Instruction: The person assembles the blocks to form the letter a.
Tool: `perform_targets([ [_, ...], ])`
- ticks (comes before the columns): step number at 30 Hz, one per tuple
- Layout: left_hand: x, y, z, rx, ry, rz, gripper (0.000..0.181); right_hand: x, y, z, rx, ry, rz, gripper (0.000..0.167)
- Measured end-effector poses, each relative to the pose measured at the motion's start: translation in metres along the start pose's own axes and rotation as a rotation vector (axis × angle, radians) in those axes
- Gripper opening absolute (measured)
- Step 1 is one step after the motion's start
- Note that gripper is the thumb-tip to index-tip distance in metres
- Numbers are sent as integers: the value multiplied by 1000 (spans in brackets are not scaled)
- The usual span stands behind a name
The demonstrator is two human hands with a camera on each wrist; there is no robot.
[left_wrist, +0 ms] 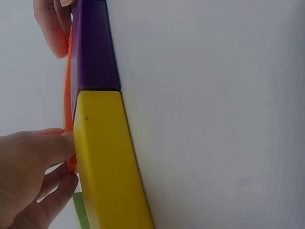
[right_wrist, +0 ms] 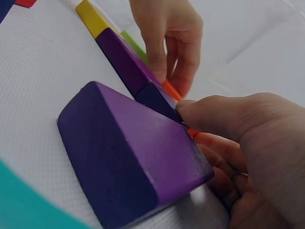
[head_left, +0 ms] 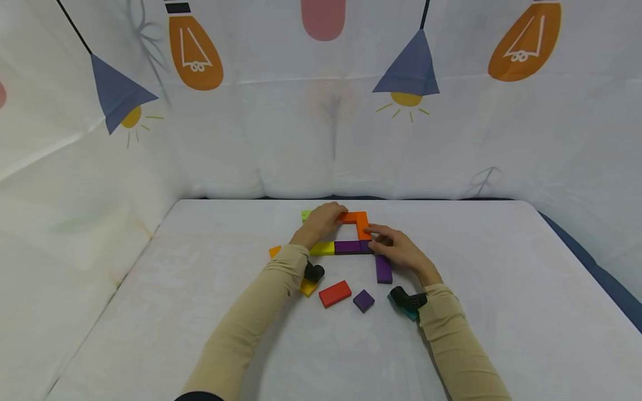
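On the white table, my left hand [head_left: 322, 221] pinches the left end of a flat orange block [head_left: 353, 218] between thumb and fingers. A second orange block [head_left: 361, 225] meets its right end at a corner. My right hand [head_left: 398, 249] has a fingertip at that second orange block and its thumb at a small dark purple block [head_left: 366, 247]. The small block ends a row with a longer purple block [head_left: 347, 248] and a yellow block [head_left: 323, 249]. Below the right fingers lies another purple block [head_left: 384, 270]. A lime green block [head_left: 305, 215] is partly hidden behind the left hand.
Nearer the front lie a red block [head_left: 335, 294], a small purple square block [head_left: 363, 301] and a yellow block [head_left: 308, 288]. A teal block [head_left: 404, 311] is partly covered by the right wrist camera [head_left: 407, 299]. An orange-yellow block [head_left: 274, 252] shows beside the left sleeve.
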State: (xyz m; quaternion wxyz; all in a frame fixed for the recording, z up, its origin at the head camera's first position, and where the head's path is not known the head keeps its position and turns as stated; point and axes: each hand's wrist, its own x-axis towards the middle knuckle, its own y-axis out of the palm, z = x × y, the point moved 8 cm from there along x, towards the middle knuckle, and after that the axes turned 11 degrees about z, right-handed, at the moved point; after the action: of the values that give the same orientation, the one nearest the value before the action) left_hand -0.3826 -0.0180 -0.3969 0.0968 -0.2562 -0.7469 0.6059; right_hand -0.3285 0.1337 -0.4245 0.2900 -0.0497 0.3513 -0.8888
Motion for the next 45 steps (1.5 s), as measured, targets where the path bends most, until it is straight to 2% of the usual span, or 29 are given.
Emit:
perform_targets([
  [6, -1, -1, 0, -13, 17, 5, 39, -1, 1, 0, 15, -15, -8, 46],
  [9, -4, -4, 3, -31, 27, -14, 39, -1, 2, -1, 12, -9, -2, 47],
  [14, -10, -16, 14, -79, 12, -95, 37, -1, 2, 0, 7, 1, -1, 46],
  [19, -17, -22, 32, -194, -14, -169, 35, -1, -1, 0, -2, 0, -5, 47],
  [24, -25, -17, 51, -287, -49, -203, 36, -2, -1, 1, -2, -11, -7, 47],
  [28, -31, -14, 59, -329, -55, -211, 38, -2, 0, 1, 2, -17, -8, 47],
  [38, -34, -5, 68, -429, -48, -213, 44, -2, 2, 2, 1, 8, 2, 46],
  [45, -40, -2, 68, -444, -2, -282, 40, -2, 2, 4, 16, 4, 1, 46],
])
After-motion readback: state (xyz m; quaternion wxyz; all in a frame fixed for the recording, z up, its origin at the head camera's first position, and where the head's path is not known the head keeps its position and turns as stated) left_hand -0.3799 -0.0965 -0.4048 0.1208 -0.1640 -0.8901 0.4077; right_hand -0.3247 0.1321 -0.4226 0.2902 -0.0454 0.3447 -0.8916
